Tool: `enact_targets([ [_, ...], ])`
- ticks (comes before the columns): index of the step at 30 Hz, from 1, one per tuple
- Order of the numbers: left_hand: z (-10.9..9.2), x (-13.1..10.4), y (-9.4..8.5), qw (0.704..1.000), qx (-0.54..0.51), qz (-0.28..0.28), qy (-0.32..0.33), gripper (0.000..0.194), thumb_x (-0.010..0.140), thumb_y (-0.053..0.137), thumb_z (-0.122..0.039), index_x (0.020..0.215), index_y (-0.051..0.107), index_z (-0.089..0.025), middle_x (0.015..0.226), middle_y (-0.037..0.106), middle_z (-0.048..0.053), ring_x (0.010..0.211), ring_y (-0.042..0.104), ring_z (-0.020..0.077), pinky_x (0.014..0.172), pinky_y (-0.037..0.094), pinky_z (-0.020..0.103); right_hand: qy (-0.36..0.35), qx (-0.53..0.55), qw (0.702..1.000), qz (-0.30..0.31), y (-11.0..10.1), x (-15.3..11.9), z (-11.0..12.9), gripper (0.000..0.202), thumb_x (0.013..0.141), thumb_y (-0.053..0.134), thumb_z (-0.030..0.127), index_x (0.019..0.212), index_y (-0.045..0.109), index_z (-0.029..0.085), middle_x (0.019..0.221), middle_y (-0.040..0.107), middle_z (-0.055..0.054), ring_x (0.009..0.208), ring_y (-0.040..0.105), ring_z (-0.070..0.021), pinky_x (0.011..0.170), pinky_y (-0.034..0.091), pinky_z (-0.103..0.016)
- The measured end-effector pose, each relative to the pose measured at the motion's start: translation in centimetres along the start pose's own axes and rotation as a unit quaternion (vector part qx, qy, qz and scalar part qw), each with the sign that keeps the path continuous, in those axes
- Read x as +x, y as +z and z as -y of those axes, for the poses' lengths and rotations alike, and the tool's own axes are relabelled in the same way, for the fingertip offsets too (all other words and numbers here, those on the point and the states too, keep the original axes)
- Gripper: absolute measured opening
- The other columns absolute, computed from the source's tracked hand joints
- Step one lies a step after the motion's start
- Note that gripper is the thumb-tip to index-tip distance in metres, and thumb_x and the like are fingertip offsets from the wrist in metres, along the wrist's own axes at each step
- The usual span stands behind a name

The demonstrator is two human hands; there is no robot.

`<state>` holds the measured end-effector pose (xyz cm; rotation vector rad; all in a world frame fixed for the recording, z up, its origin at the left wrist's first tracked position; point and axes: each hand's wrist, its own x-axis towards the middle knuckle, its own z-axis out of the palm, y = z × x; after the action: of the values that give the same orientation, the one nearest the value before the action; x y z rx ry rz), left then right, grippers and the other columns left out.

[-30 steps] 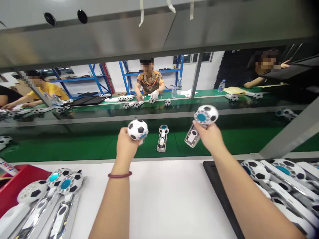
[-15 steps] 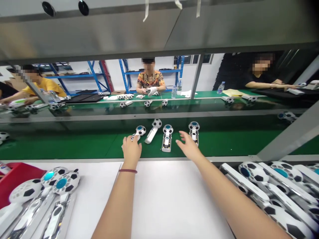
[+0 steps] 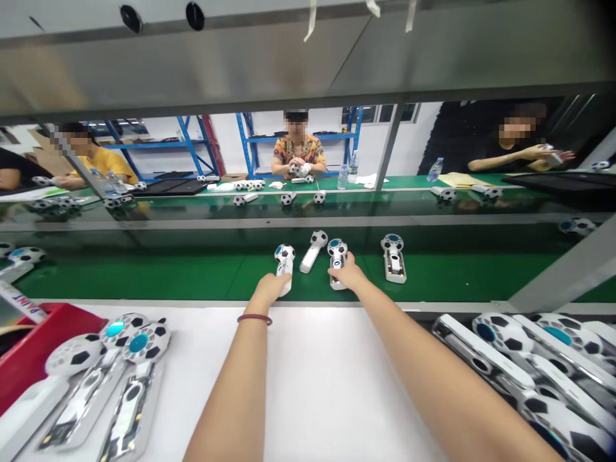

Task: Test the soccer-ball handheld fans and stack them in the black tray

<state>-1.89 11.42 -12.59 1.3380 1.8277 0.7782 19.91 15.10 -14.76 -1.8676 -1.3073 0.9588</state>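
**A:** Where are your arms right now?

**B:** Both of yours reach straight out over the white worktop [image 3: 308, 372] to the green conveyor belt [image 3: 144, 276]. Your left hand [image 3: 271, 287], with a red band at the wrist, lies palm down, its fingers closed on the lower end of a football-headed handheld fan [image 3: 285, 259]. Your right hand [image 3: 347, 274] sits just to the right of it, fingers curled over the handle of a second fan [image 3: 337, 255].

**A:** And the containers?

**B:** Below and to the right of your right hand, a black tray [image 3: 445, 328] holds a packed row of the same fans. Far to the left of your left hand there is a red bin [image 3: 43, 346]; I cannot tell what is in it. A loose heap of fan parts [image 3: 103, 372] lies on the worktop against it.

**A:** How do the fans look?

**B:** White handles, round heads patterned in black and white like footballs. The one under your right hand shows a blue centre on its head. A third fan [image 3: 312, 250] lies tilted between your two, and a fourth [image 3: 393, 258] lies to the right of your right hand, untouched.
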Motion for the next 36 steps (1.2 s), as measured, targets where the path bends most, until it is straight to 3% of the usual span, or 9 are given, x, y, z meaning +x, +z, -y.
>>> enact_targets([
  [3,-1.7,-1.6,-0.2,0.989,-0.136,0.045,0.034,0.031,0.07,0.049,-0.045,0.073,0.057,-0.015,0.072,0.062,0.01,0.064,0.056,0.0208,0.055,0.041,0.029,-0.024,0.085,0.996,0.031,-1.3,-1.3,0.4,0.057,0.067,0.063,0.036,0.116,0.045,0.015,0.102,0.061,-0.012,0.094,0.059,-0.026,0.082,0.045,-0.036],
  [8,-5.7,-5.1,-1.3,0.94,-0.306,0.038,0.148,0.028,0.072,0.054,-0.041,0.09,0.048,-0.019,0.08,0.057,0.001,0.07,0.054,0.0124,0.062,0.045,0.023,-0.087,0.224,0.965,0.102,-5.2,-7.5,1.4,0.041,0.074,0.056,0.04,0.109,0.043,0.025,0.099,0.061,-0.002,0.087,0.061,-0.0185,0.075,0.052,-0.034],
  [13,-8.2,-8.3,-2.1,0.858,-0.458,0.053,0.225,0.034,0.081,0.047,-0.049,0.1,0.05,-0.022,0.073,0.056,-0.001,0.062,0.054,0.0109,0.055,0.046,0.021,-0.117,0.445,0.865,0.199,-9.6,-12.5,2.2,0.041,0.067,0.07,0.036,0.102,0.053,0.025,0.095,0.063,-0.001,0.086,0.061,-0.0184,0.077,0.053,-0.036],
  [19,-8.7,-10.7,-1.8,0.786,-0.542,0.217,0.205,0.032,0.073,0.063,-0.031,0.101,0.053,-0.021,0.089,0.064,0.002,0.072,0.064,0.017,0.062,0.054,0.029,-0.1,0.444,0.859,0.235,-10.7,-14.0,2.7,0.043,0.066,0.067,0.053,0.088,0.063,0.016,0.08,0.066,-0.006,0.076,0.064,-0.02,0.075,0.052,-0.033],
  [23,-8.7,-10.9,0.3,0.756,-0.578,0.291,0.099,0.037,0.073,0.059,-0.049,0.091,0.058,-0.016,0.079,0.065,0.003,0.056,0.061,0.0132,0.05,0.05,0.023,-0.095,0.474,0.842,0.239,-9.7,-13.9,2.6,0.042,0.067,0.063,0.057,0.083,0.063,0.018,0.072,0.064,-0.003,0.062,0.062,-0.0166,0.06,0.051,-0.027],
  [26,-8.7,-10.7,1.7,0.771,-0.566,0.289,0.044,0.054,0.073,0.045,-0.066,0.081,0.059,-0.014,0.064,0.062,0.004,0.052,0.061,0.0172,0.042,0.045,0.024,-0.069,0.47,0.853,0.214,-9.0,-13.3,2.3,0.045,0.067,0.061,0.061,0.076,0.062,0.016,0.066,0.062,-0.003,0.059,0.06,-0.0158,0.053,0.048,-0.024],
  [31,-8.6,-10.1,2.5,0.816,-0.511,0.269,0.02,0.064,0.07,0.038,-0.073,0.072,0.058,-0.013,0.052,0.057,0.003,0.041,0.056,0.0162,0.038,0.041,0.024,-0.088,0.432,0.885,0.151,-7.9,-12.2,1.2,0.049,0.068,0.054,0.063,0.067,0.058,0.014,0.058,0.06,-0.005,0.052,0.057,-0.0158,0.047,0.043,-0.024],
  [33,-8.2,-10.1,2.9,0.841,-0.493,0.217,0.047,0.065,0.068,0.039,-0.075,0.073,0.057,-0.013,0.052,0.057,0.003,0.042,0.055,0.0159,0.04,0.042,0.025,-0.115,0.419,0.893,0.113,-7.0,-11.8,0.4,0.048,0.066,0.056,0.064,0.07,0.056,0.015,0.056,0.059,-0.004,0.051,0.056,-0.0167,0.046,0.043,-0.025],
  [36,-6.7,-10.1,3.7,0.886,-0.436,0.071,0.142,0.056,0.068,0.051,-0.067,0.086,0.057,-0.014,0.066,0.063,0.005,0.058,0.061,0.0185,0.052,0.047,0.027,-0.153,0.421,0.892,0.065,-5.3,-11.0,-1.2,0.049,0.062,0.062,0.061,0.084,0.051,0.018,0.064,0.061,-0.002,0.057,0.059,-0.019,0.052,0.046,-0.028],
])
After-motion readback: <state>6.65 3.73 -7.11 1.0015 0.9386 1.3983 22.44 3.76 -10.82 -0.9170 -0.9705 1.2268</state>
